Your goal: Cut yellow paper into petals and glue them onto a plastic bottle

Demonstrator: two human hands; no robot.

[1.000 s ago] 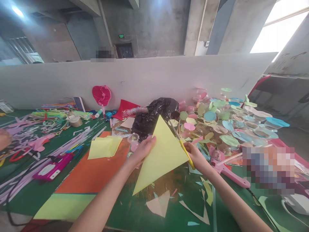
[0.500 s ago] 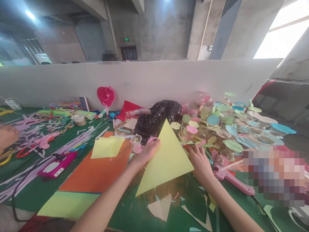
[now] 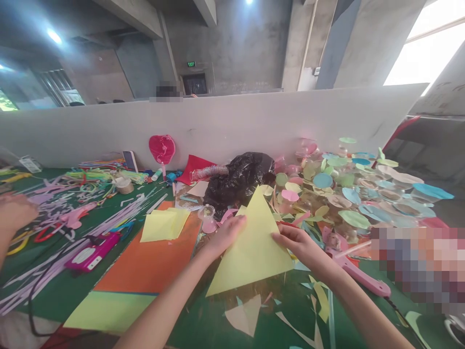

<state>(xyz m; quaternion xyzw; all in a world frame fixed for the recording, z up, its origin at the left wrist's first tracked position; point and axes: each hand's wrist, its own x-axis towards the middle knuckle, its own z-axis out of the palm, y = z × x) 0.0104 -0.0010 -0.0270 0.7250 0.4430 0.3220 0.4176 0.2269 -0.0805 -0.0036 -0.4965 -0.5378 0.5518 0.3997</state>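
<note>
A yellow paper triangle (image 3: 252, 254) stands tilted over the green table mat, its tip pointing away from me. My left hand (image 3: 225, 235) holds its left side, and my right hand (image 3: 294, 241) pinches its right edge. No scissors show near either hand. Just beyond the paper lie a black plastic bag (image 3: 238, 184) and a small clear cup (image 3: 206, 212). Paper scraps (image 3: 243, 315) are scattered on the mat below it.
An orange card sheet (image 3: 145, 266) lies left of my hands, with folded yellow paper (image 3: 163, 225) on it. Pastel paper circles (image 3: 345, 194) are heaped at right. Another person's hand (image 3: 14, 213) is at far left, beside pipe cleaners. A low white partition (image 3: 218, 121) runs behind.
The yellow-handled scissors in my right hand a second ago no longer show. That hand now pinches the triangle's right edge, and the triangle sits upright rather than tilted.
</note>
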